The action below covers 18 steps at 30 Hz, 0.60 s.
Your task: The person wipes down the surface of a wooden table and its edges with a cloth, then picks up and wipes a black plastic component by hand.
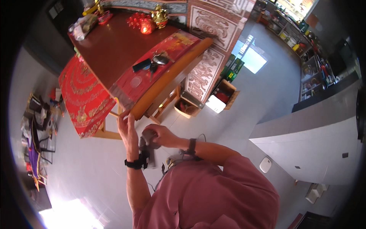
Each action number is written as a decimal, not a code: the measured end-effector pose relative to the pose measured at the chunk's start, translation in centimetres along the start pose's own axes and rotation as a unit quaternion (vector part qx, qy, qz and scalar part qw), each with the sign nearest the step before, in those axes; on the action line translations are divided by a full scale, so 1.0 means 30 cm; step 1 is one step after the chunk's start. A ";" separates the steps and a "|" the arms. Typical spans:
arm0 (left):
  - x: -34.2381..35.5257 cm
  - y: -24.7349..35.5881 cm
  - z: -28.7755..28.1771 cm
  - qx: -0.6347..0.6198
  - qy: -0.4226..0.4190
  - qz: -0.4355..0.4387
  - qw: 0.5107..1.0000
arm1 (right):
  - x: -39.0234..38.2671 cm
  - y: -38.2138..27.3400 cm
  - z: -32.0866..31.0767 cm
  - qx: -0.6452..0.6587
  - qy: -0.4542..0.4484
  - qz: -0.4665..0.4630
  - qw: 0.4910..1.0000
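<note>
My left hand (pixel 129 133) is raised at the near left corner of the altar table (pixel 110 45), its fingers stretched out and apart against the end of the rounded wooden edge (pixel 171 78). Just to its right, my right hand (pixel 163 136) is closed round a bunched grey-brown cloth (pixel 151 138), part of which hangs down below. A red embroidered cloth (pixel 85 101) drapes over the table's left side. On the red runner (pixel 139 74) lie a dark flat object (pixel 142 65), a rounded silver-and-black object (pixel 160 60) and what looks like keys (pixel 153 68).
Red and gold ornaments (pixel 148 26) and a plastic bag (pixel 84 27) stand farther back on the table. Open cardboard boxes (pixel 187 108) and green cartons (pixel 233 68) sit on the floor beside the carved panel (pixel 204 72). A pale counter (pixel 309 139) stands at right.
</note>
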<state>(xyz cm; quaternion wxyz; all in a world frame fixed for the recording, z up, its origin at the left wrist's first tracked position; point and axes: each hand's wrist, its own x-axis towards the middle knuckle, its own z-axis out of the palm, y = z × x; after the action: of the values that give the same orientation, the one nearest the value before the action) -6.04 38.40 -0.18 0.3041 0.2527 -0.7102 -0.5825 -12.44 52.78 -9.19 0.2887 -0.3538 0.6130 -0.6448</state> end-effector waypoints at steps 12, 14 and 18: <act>-0.031 0.036 0.052 0.036 0.041 0.035 0.998 | 0.373 0.332 -1.061 0.498 0.479 0.086 0.718; -0.026 0.020 0.061 0.048 0.045 0.039 0.997 | 0.437 0.299 -1.102 0.564 0.465 0.064 0.680; -0.022 -0.022 0.063 0.081 0.076 0.052 0.992 | 0.512 0.318 -1.032 0.673 0.372 -0.094 0.632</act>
<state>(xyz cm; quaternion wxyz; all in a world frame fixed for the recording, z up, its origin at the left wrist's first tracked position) -6.95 40.01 -1.16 0.3652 0.2832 -0.7421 -0.4855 -47.06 57.76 -17.07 0.1322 0.1535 0.0276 -0.9789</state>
